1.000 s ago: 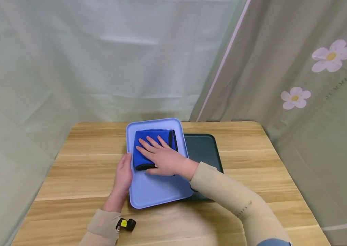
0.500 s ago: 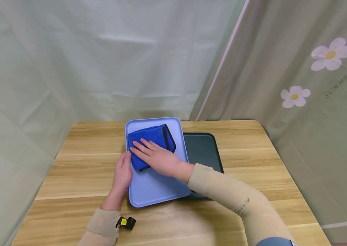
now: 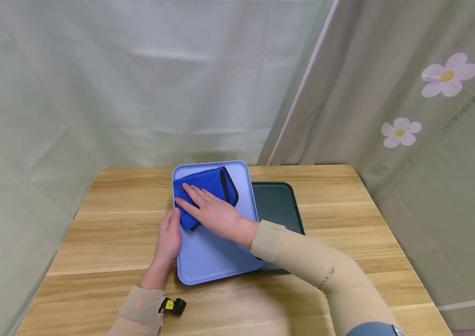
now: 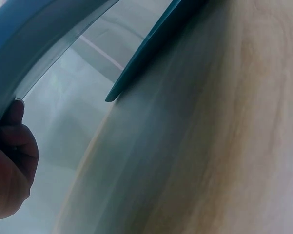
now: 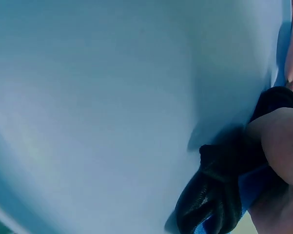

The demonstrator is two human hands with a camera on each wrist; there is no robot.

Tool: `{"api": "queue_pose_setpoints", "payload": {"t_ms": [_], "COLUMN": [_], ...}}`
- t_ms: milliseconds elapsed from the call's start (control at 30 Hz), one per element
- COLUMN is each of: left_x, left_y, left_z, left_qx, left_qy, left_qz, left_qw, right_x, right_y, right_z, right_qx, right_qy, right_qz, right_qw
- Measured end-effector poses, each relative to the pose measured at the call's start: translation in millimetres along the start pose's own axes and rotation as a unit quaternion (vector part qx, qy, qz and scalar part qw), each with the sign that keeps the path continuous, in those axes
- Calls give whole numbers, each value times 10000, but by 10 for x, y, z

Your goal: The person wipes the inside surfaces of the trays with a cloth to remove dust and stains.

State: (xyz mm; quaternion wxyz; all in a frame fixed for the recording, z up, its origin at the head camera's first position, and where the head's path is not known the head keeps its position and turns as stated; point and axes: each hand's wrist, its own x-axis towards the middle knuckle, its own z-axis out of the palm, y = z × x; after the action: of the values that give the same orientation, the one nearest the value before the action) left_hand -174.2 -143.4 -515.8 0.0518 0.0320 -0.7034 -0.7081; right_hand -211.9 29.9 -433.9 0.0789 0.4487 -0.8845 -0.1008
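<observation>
In the head view my left hand (image 3: 169, 239) grips the left rim of a light blue rectangular tray (image 3: 214, 261). Its curled fingers (image 4: 22, 139) show under the rim in the left wrist view, where the tray is held up off the table. On the tray's upper left part lies a folded blue cloth (image 3: 205, 179) with black edging. My right hand (image 3: 218, 215) rests on it, palm down with fingers straight and pointing to the upper left. From the right wrist, the cloth's bunched black edging (image 5: 212, 195) shows beside that hand, over the tray's bare surface.
A dark green tray (image 3: 279, 205) lies on the wooden table (image 3: 338, 210), partly under the blue one and to its right. Behind the table hangs a pale curtain (image 3: 178, 93), with a flowered curtain (image 3: 346, 93) on the right. A small black device is strapped to my left wrist.
My right hand has slid the cloth up and left across the blue tray, turning it slightly, so it now reaches the left rim. My left hand and both trays stay nearly where they were.
</observation>
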Motion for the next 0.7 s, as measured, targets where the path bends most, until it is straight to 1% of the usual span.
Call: {"api": "queue_pose_setpoints", "payload": {"t_ms": [133,233,333,500,600,700], "left_x": [6,4,-2,-2,-5,-17], "left_y": [-20,-28,-32,-31,-28,-24], "left_z": [-20,-24,-17,9,22,31], "left_qx": [-33,-51,-85,10,19,-29], "left_qy": [-65,-147,-197,-256,-260,-200], "left_qz": [-37,-91,-57,19,47,32], "left_qw": [10000,9998,9998,9997,9996,9998], "right_x": [65,103,132,165,180,183], "right_y": [0,13,40,89,114,132], "right_z": [-20,-27,-32,-64,-86,-107], "right_qx": [-22,-107,-161,-166,-109,2], "right_qy": [-2,-44,-96,-146,-157,-178], "right_qz": [90,242,455,797,866,870], "right_qw": [10000,9996,9988,9966,9961,9961]}}
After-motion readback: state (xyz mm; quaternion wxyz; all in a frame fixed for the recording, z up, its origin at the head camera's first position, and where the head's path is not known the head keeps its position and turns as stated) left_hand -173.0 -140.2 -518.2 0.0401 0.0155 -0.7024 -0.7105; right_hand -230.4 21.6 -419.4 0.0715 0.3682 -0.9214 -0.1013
